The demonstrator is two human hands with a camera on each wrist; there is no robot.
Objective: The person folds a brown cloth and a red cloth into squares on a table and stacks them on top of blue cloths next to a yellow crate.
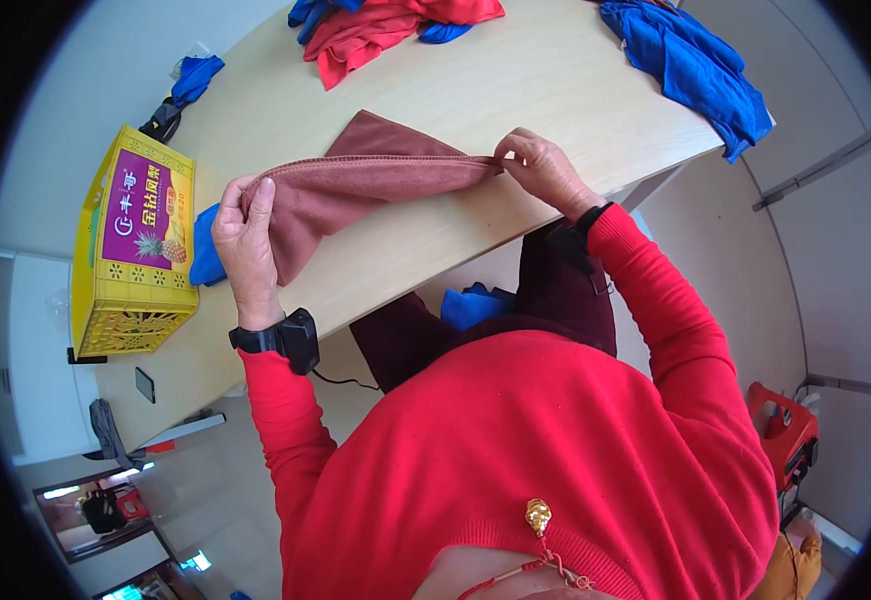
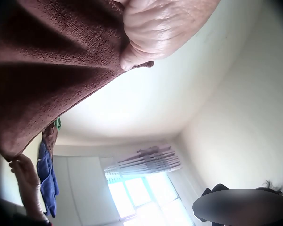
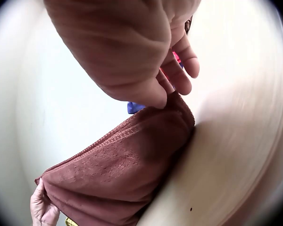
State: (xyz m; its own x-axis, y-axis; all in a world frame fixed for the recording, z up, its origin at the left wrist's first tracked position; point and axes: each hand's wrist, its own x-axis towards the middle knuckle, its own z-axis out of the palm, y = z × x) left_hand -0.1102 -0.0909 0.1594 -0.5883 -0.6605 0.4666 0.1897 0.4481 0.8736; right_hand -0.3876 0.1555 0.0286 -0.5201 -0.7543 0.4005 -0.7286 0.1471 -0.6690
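Observation:
A reddish-brown towel (image 1: 331, 195) with a stitched edge is stretched between both hands over the near side of the table. My left hand (image 1: 246, 235) pinches one corner, its thumb lying on top of the cloth. At the other end, my right hand (image 1: 548, 172) pinches the opposite corner between thumb and fingertips, as the right wrist view shows with the towel (image 3: 118, 165) sloping down toward the left hand (image 3: 43, 207). The upper edge runs nearly straight, while the lower part hangs in loose folds and one pointed flap lies on the table behind it.
A yellow crate (image 1: 146, 235) with a pineapple label stands at the left, a blue cloth (image 1: 208, 250) beside it. Red cloths (image 1: 376, 35) lie heaped at the far edge of the table (image 1: 566, 90). Another blue cloth (image 1: 696, 75) hangs over the right corner. A phone-like dark object (image 1: 145, 385) lies at lower left.

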